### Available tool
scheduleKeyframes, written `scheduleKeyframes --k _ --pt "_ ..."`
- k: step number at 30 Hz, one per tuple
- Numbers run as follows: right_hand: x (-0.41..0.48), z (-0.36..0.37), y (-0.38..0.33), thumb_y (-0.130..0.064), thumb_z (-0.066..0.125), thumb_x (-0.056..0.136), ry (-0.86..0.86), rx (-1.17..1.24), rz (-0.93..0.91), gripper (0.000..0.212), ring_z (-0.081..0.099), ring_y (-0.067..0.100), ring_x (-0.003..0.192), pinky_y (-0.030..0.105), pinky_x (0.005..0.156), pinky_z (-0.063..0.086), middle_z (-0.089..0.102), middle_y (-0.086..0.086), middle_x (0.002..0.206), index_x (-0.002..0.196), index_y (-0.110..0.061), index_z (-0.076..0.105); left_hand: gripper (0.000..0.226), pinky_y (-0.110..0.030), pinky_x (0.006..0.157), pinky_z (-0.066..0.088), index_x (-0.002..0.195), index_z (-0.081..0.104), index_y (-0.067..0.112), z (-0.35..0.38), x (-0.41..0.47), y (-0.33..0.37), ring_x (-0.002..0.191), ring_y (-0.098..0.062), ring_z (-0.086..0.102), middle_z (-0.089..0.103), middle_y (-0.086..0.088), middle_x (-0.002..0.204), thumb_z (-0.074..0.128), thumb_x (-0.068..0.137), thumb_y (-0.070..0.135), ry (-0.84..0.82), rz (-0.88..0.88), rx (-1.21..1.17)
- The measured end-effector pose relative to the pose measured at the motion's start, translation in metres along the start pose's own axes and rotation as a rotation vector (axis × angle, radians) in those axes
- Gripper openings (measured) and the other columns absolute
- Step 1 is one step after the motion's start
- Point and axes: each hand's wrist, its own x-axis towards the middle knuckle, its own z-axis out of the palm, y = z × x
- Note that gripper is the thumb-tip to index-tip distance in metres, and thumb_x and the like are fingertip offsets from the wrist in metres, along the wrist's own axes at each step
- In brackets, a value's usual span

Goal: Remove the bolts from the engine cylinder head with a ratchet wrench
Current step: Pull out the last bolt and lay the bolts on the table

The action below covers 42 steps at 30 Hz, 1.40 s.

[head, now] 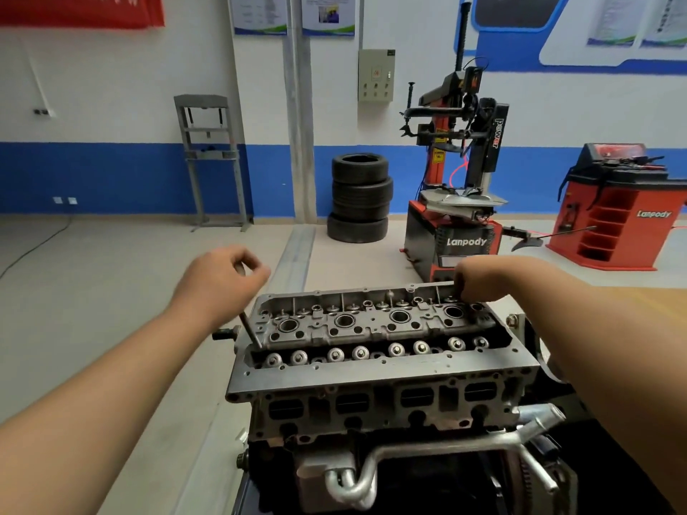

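While the left hand (pixel 219 282) curls round the ratchet wrench (pixel 250 328), whose shaft slants down to the cylinder head (pixel 371 370) just below it, the right hand (pixel 474 286) grips the head's far rim, probably to steady it.

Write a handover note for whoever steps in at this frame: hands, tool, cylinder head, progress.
Left hand grips the wrench by its handle. The long shaft runs down into the left end of the cylinder head.
Right hand has its fingers curled over the head's far rim near the right end, apparently steadying it.
Done: unclear, as no removed bolts lie in view.
Left: probably finish at the left end, then work through the remaining bolts.
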Motion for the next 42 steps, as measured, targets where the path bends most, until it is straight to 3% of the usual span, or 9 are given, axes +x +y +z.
scheduleKeyframes --k 6,8,11,14,17,19,25,35,42 --pt "-0.011 -0.024 0.028 -0.020 0.064 0.088 0.562 1.016 -0.050 0.005 0.052 0.000 0.052 0.015 0.047 0.037 0.062 -0.006 0.072 0.083 -0.020 0.065 0.007 -0.030 0.048 0.054 0.091 0.060 0.011 0.017 0.022 0.008 0.049 -0.016 0.049 0.049 -0.007 0.068 0.066 0.090 0.015 -0.129 -0.459 -0.763" --pt "-0.017 -0.037 0.029 -0.017 0.059 0.089 0.742 1.441 -0.024 0.009 0.052 0.005 0.053 0.016 0.044 0.038 0.056 -0.002 0.069 0.080 -0.016 0.061 0.012 -0.025 0.042 0.044 0.090 0.061 0.013 0.024 0.031 0.002 0.046 -0.015 0.042 0.044 -0.002 0.063 0.065 0.090 0.024 -0.034 -0.465 -0.652" --pt "-0.023 -0.056 0.024 -0.006 0.047 0.082 0.779 1.769 0.050 0.013 0.056 0.013 0.057 0.019 0.041 0.038 0.051 0.005 0.071 0.075 -0.014 0.054 0.018 -0.027 0.058 0.041 0.084 0.064 0.021 0.030 0.041 -0.009 0.065 -0.013 0.053 0.058 0.007 0.074 0.062 0.089 0.038 -0.130 -0.141 0.034" --pt "-0.019 -0.056 0.005 -0.004 0.047 0.083 0.626 1.404 0.010 0.019 0.055 0.014 0.057 0.021 0.043 0.042 0.056 0.005 0.076 0.080 -0.017 0.059 0.034 -0.030 0.071 0.045 0.093 0.067 0.019 0.044 0.035 -0.010 0.081 -0.017 0.059 0.064 0.003 0.086 0.049 0.094 0.048 -0.464 0.030 0.502" --pt "-0.006 -0.032 -0.031 -0.015 0.053 0.086 0.309 0.549 -0.085 0.017 0.061 0.016 0.072 0.028 0.057 0.049 0.066 0.002 0.085 0.092 -0.016 0.068 0.042 -0.029 0.073 0.044 0.101 0.070 0.016 0.055 0.028 -0.007 0.084 -0.020 0.057 0.068 -0.003 0.095 0.045 0.096 0.049 -0.573 0.049 0.582" --pt "0.000 -0.017 -0.055 -0.023 0.054 0.086 0.179 0.263 -0.102 0.021 0.064 0.021 0.078 0.033 0.069 0.054 0.069 0.006 0.087 0.092 -0.010 0.070 0.039 -0.028 0.075 0.043 0.105 0.068 0.017 0.059 0.028 -0.007 0.086 -0.021 0.056 0.068 -0.004 0.104 0.045 0.096 0.048 -0.580 0.051 0.570" --pt "0.006 -0.003 -0.077 -0.030 0.057 0.087 0.040 0.158 -0.044 0.029 0.054 0.025 0.064 0.028 0.056 0.041 0.057 0.008 0.069 0.069 -0.007 0.056 0.044 -0.031 0.081 0.044 0.112 0.063 0.013 0.064 0.031 -0.006 0.100 -0.026 0.058 0.065 -0.008 0.113 0.042 0.097 0.049 -0.636 -0.010 0.594" --pt "-0.007 -0.050 -0.081 -0.024 0.059 0.082 0.305 0.086 -0.172 0.018 0.058 0.017 0.072 0.033 0.066 0.054 0.061 0.001 0.085 0.098 -0.017 0.064 0.039 -0.033 0.070 0.039 0.098 0.058 0.022 0.073 0.043 -0.014 0.101 -0.026 0.059 0.064 -0.005 0.111 0.031 0.100 0.050 -0.489 0.150 0.737" --pt "-0.020 -0.062 -0.122 -0.024 0.058 0.084 0.322 0.000 -0.360 0.019 0.056 0.017 0.070 0.023 0.049 0.037 0.062 0.002 0.086 0.100 -0.015 0.065 0.028 -0.029 0.068 0.040 0.082 0.060 0.024 0.067 0.053 -0.023 0.081 -0.019 0.055 0.065 -0.001 0.092 0.047 0.097 0.044 -0.514 0.132 0.558"
